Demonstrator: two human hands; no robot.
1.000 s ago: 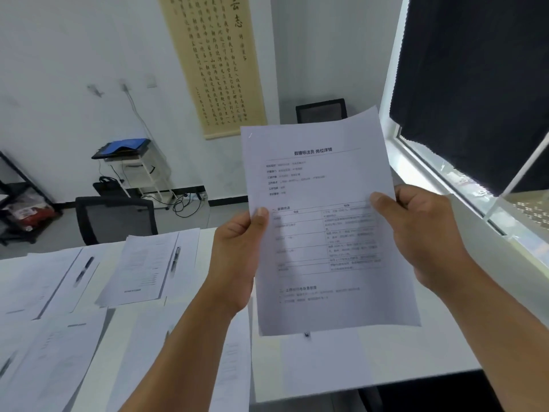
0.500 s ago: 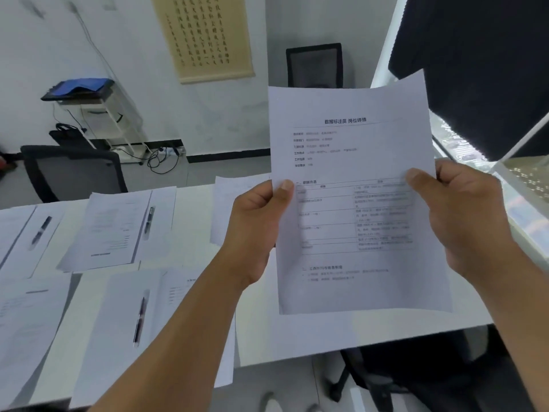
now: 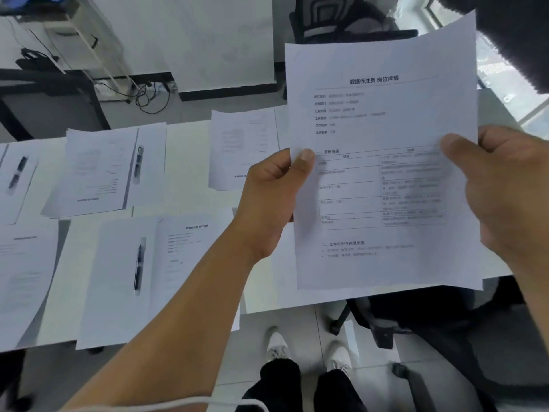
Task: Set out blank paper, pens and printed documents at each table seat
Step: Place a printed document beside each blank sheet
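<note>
I hold a printed document (image 3: 383, 120) upright in the air above the right end of the white table (image 3: 187, 156). My left hand (image 3: 271, 200) pinches its left edge with the thumb on the front. My right hand (image 3: 505, 191) grips its right edge the same way. On the table lie several paper sets. A near set (image 3: 118, 281) carries a black pen (image 3: 139, 266). A far set (image 3: 98, 171) carries another pen (image 3: 138, 165). A printed sheet (image 3: 243, 150) lies at the far right without a visible pen.
Black office chairs stand beyond the table (image 3: 341, 19), at the far left (image 3: 50, 99) and at the near right (image 3: 416, 316). My shoes (image 3: 306, 349) stand on the tiled floor at the table's near edge. Cables (image 3: 148, 96) lie by the wall.
The view has tilted downward, so the table's near edge, floor and my feet now show. Both hands keep hold of the document, which sits slightly farther right in the view.
</note>
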